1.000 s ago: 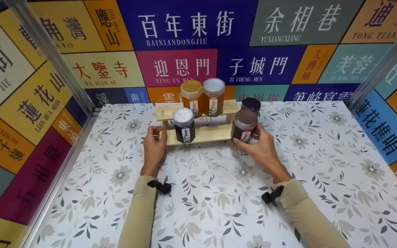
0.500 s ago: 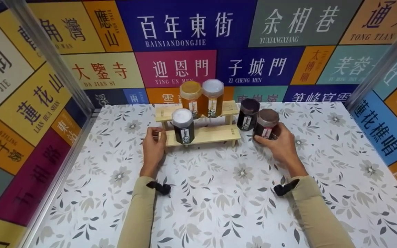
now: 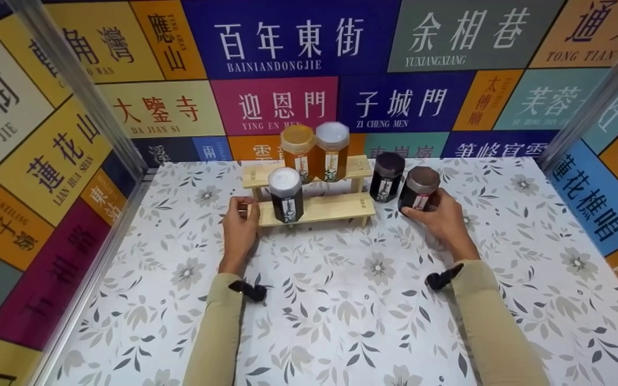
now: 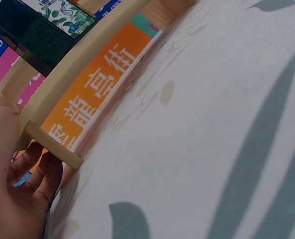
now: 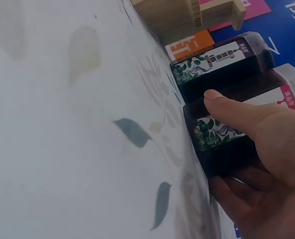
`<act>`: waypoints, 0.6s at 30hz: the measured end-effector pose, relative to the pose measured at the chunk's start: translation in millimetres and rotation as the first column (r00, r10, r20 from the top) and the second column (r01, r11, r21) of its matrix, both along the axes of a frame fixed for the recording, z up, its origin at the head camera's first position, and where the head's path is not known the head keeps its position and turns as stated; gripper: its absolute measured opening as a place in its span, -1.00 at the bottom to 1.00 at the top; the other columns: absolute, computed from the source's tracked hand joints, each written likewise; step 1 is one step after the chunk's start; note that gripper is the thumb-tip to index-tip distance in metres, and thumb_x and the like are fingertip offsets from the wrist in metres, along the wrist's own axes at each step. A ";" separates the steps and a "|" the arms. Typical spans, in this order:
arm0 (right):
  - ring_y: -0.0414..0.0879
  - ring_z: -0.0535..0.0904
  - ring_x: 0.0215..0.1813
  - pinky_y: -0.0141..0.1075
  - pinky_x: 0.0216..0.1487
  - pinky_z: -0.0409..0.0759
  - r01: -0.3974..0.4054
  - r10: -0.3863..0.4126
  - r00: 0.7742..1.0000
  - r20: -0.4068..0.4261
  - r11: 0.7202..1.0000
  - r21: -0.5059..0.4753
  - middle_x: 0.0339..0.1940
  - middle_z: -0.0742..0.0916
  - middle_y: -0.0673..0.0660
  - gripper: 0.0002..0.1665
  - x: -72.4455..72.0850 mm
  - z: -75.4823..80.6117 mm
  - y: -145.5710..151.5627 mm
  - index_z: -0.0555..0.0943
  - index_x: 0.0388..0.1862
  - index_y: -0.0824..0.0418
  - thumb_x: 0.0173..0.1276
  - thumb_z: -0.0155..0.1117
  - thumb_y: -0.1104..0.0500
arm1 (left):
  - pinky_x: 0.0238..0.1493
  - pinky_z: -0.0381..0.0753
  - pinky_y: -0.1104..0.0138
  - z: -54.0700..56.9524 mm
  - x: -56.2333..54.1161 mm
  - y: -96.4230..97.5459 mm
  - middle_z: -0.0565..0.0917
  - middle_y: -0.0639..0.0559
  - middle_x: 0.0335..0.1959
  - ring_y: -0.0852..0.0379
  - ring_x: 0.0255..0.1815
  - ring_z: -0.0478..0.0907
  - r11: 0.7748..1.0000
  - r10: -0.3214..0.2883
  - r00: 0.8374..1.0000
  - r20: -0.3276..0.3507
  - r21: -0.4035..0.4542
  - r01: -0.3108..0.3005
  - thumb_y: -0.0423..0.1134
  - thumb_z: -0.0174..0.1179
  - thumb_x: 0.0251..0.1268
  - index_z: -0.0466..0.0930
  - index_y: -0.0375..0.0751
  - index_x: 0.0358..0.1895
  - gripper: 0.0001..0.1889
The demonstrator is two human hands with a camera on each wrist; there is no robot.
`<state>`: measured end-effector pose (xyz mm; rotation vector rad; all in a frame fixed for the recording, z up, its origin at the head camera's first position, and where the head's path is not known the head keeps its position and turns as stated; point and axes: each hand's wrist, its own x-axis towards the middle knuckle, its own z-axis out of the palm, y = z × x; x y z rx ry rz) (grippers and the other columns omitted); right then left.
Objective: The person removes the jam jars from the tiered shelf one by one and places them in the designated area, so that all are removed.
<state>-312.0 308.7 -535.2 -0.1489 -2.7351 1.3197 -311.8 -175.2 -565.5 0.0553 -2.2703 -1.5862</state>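
My left hand (image 3: 240,230) holds the left end of a two-step wooden rack (image 3: 336,208); in the left wrist view its fingers (image 4: 47,174) curl behind the rack's short leg (image 4: 52,144). To the right of the rack, my right hand (image 3: 444,222) grips a dark hexagonal jar with a brown lid (image 3: 421,180), thumb across the label side and fingers round the other. This jar stands upright on the table, close beside another dark jar with a near-black lid (image 3: 389,174). A dark jar with a white lid (image 3: 286,197) sits at the left of the lower step.
Two amber jars share the upper step, one under a yellow lid (image 3: 298,140), the other under a pale lid (image 3: 332,137). White flower-patterned cloth (image 3: 309,300) covers the table. Behind it rises a wall of coloured sign panels (image 3: 298,37), with metal posts (image 3: 94,102) at the sides.
My right hand has carried the brown-lidded jar off the right end of the lower step, rightward onto the table beside the near-black-lidded jar. My left hand stays at the rack.
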 end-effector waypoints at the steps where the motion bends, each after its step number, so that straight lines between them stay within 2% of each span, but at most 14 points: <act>1: 0.28 0.65 0.37 0.14 0.46 0.54 0.009 -0.009 1.000 -0.002 1.000 0.019 0.34 0.71 0.37 0.01 -2.7 0.9 -1.1 0.44 0.46 0.29 0.25 0.69 -0.20 | -0.14 0.58 0.25 0.4 -0.1 -0.3 0.66 -0.05 -0.05 0.04 -0.17 0.61 1.000 0.003 1.000 -0.002 0.001 -0.003 -0.13 0.21 0.66 0.57 -0.09 0.10 -0.83; 6: 0.28 0.66 0.33 0.19 0.38 0.57 0.046 -0.047 0.999 0.009 0.995 0.089 0.32 0.71 0.35 0.02 -12.3 5.1 -4.4 0.43 0.46 0.26 0.26 0.66 -0.26 | -0.14 0.59 0.26 0.9 -1.2 -0.6 0.68 -0.06 -0.07 0.05 -0.17 0.61 1.000 0.010 1.000 0.010 0.002 -0.010 -0.13 0.22 0.64 0.57 -0.10 0.09 -0.83; 12: 0.32 0.64 0.37 0.23 0.39 0.55 0.073 -0.075 0.997 0.007 0.990 0.124 0.37 0.69 0.37 0.07 -21.9 5.0 -6.3 0.41 0.50 0.27 0.27 0.62 -0.32 | -0.08 0.60 0.22 0.2 -2.4 -1.0 0.68 -0.06 -0.07 0.05 -0.15 0.62 1.000 0.015 1.000 0.005 -0.001 -0.015 -0.10 0.23 0.63 0.57 -0.11 0.07 -0.81; 18: 0.36 0.63 0.37 0.27 0.38 0.56 0.060 -0.060 0.998 -0.005 0.988 0.140 0.37 0.67 0.41 0.05 -24.3 3.3 -8.7 0.38 0.52 0.30 0.33 0.59 -0.28 | -0.14 0.61 0.26 -0.5 -1.8 -1.3 0.68 -0.04 -0.07 0.06 -0.18 0.63 1.000 0.024 1.000 0.007 -0.016 -0.024 -0.09 0.22 0.65 0.57 -0.08 0.08 -0.82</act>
